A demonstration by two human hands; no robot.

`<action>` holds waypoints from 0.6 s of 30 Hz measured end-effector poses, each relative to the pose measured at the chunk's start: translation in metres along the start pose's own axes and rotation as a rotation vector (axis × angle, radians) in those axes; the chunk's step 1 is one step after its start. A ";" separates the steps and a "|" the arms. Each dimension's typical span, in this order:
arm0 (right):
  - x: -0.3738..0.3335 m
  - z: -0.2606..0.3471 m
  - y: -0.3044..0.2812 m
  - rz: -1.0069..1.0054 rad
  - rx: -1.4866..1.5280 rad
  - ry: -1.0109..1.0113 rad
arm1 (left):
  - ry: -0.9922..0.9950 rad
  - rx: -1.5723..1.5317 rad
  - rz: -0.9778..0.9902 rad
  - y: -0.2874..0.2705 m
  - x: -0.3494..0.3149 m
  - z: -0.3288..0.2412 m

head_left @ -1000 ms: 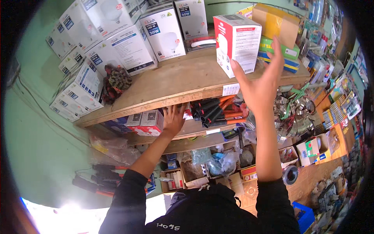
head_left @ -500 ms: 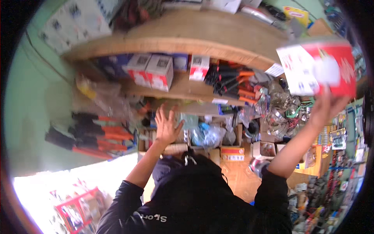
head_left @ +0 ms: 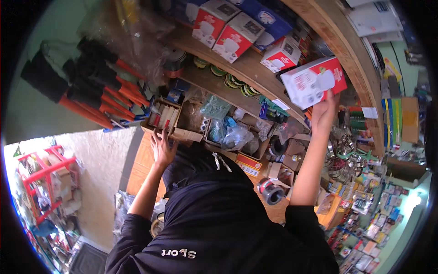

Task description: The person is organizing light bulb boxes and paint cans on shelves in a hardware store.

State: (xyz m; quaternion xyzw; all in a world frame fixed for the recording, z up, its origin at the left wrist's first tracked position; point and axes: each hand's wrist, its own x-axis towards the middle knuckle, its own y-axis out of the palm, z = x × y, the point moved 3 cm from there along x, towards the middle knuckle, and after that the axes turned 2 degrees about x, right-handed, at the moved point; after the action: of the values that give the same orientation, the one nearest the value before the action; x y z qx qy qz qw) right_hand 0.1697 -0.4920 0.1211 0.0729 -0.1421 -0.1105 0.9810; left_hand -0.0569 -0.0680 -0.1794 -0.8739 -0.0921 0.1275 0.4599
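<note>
The right hand [head_left: 325, 114] was clamped on a red-and-white box [head_left: 315, 82], gripping it by its lower edge with a finger laid against the red part of its printed face. The box was tilted, held up in front of the wooden shelf [head_left: 205, 51] and just beside the thick edge of the upper board [head_left: 353, 43]. The left hand [head_left: 163, 150] held nothing, its fingers apart and bent a little over the near edge of a small open carton [head_left: 149, 124] with pale sticks [head_left: 164, 115] standing in it; whether the fingertips touched the cardboard could not be told. On the wooden shelf a pair of red-and-white cartons [head_left: 237, 39] stood side by side, with a blue box [head_left: 267, 19] behind them and a third red-and-white carton [head_left: 280, 55] farther right, near the held box. Below these, yellow-and-green rolls [head_left: 233, 83] lay in a row on a lower shelf. Under that, clear plastic bags [head_left: 237, 137] and a teal bag [head_left: 215, 108] filled open cardboard boxes to the right of the left hand. Black tools with orange handles [head_left: 123, 93] hung along the wall on the left, beside a crumpled clear wrapper [head_left: 141, 39]. A grey roll [head_left: 272, 193] stood below the right forearm's left side, and shiny metal hoops [head_left: 344, 160] were heaped to that forearm's right.
</note>
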 end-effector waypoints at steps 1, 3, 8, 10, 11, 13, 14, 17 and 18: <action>0.021 -0.010 -0.015 0.003 0.142 0.160 | -0.021 -0.029 -0.003 -0.001 0.003 -0.003; 0.056 -0.016 -0.015 0.035 0.273 0.328 | -0.054 -0.059 -0.022 0.005 0.007 0.005; 0.109 -0.014 0.010 -0.122 0.253 0.408 | -0.172 -0.133 -0.092 0.011 -0.012 0.039; 0.122 -0.016 0.016 -0.063 0.250 0.394 | -0.202 -0.108 -0.085 0.012 -0.024 0.055; 0.124 -0.014 0.024 -0.053 0.200 0.394 | -0.214 -0.105 -0.090 0.012 -0.030 0.064; 0.120 -0.013 0.033 -0.038 0.157 0.395 | -0.283 -0.097 -0.055 0.012 -0.040 0.077; 0.110 -0.014 0.033 0.014 0.179 0.414 | -0.287 -0.082 -0.057 0.008 -0.043 0.079; 0.068 -0.019 0.028 0.136 0.338 0.355 | -0.290 -0.078 -0.057 -0.003 -0.043 0.076; 0.046 -0.020 0.042 0.172 0.220 0.210 | -0.285 -0.094 -0.062 -0.008 -0.041 0.071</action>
State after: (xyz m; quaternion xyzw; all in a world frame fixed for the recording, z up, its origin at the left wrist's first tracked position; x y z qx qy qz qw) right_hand 0.2266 -0.4599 0.1211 0.1784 -0.0556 -0.0020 0.9824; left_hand -0.1179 -0.0194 -0.2058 -0.8642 -0.1891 0.2315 0.4046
